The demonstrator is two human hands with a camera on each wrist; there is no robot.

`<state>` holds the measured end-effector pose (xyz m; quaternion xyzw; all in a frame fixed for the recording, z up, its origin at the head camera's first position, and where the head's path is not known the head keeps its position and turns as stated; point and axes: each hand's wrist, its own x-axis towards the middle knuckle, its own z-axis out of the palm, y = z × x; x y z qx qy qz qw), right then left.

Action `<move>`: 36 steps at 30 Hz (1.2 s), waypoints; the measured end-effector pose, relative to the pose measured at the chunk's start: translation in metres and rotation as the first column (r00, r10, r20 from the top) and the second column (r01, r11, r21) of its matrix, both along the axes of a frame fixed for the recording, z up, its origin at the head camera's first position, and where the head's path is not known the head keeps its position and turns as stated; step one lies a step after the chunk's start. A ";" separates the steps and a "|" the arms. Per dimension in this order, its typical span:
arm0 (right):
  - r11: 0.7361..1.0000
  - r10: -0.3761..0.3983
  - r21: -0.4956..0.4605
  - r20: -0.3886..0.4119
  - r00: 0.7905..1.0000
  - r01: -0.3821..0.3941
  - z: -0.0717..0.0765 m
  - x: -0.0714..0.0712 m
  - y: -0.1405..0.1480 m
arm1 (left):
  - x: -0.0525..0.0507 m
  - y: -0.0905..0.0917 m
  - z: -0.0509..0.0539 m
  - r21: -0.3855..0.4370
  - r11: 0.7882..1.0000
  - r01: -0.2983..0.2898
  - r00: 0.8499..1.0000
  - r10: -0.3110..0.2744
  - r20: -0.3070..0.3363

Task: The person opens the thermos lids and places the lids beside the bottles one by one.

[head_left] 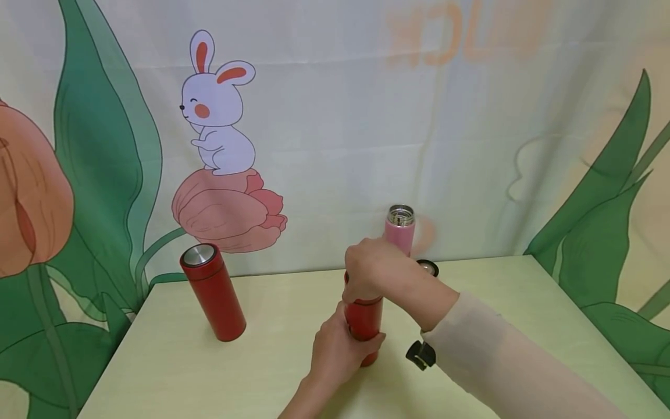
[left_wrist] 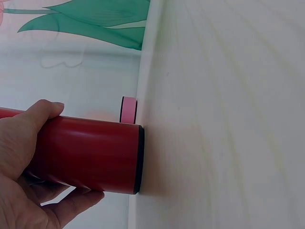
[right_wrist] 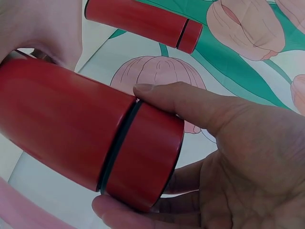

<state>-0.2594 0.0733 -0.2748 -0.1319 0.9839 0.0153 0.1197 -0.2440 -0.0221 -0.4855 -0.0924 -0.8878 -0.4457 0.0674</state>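
Observation:
A red thermos [head_left: 364, 319] stands on the table, and my left hand [head_left: 335, 350] grips its body low down. The left wrist view shows the thermos's black base edge at the tabletop, with the left thumb [left_wrist: 45, 110] and fingers around the red wall. My right hand [head_left: 369, 270] holds the thermos's red lid [right_wrist: 145, 155] from above, thumb on one side and fingers on the other. A dark ring separates lid and body. Behind stands a pink thermos [head_left: 399, 235] with its mouth uncovered, partly hidden by the right hand. Its likely cap, a pink lid [left_wrist: 128, 110], lies beside it.
Another red thermos [head_left: 217, 297] with a silver-topped lid stands at the table's left. A curtain [head_left: 335, 116] printed with a rabbit and tulips hangs along the back edge of the pale table [head_left: 173, 361]. A black clip-like piece [head_left: 421, 355] sits at the right wrist.

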 end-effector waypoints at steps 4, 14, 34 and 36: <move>1.000 -0.001 -0.004 0.004 1.000 0.001 0.001 0.000 0.000 | 0.000 0.000 0.001 0.000 1.000 0.004 1.000 -0.004 0.003; 1.000 -0.001 -0.013 0.025 1.000 0.001 0.002 0.000 0.000 | -0.001 0.000 0.000 -0.018 1.000 -0.003 1.000 0.003 0.004; 1.000 0.022 0.001 0.011 1.000 -0.022 0.002 -0.001 0.001 | 0.000 -0.001 0.001 -0.014 1.000 0.000 1.000 0.000 0.032; 1.000 0.028 0.000 0.007 1.000 -0.028 0.002 -0.001 0.002 | 0.000 0.000 0.001 -0.017 1.000 -0.004 1.000 0.004 0.029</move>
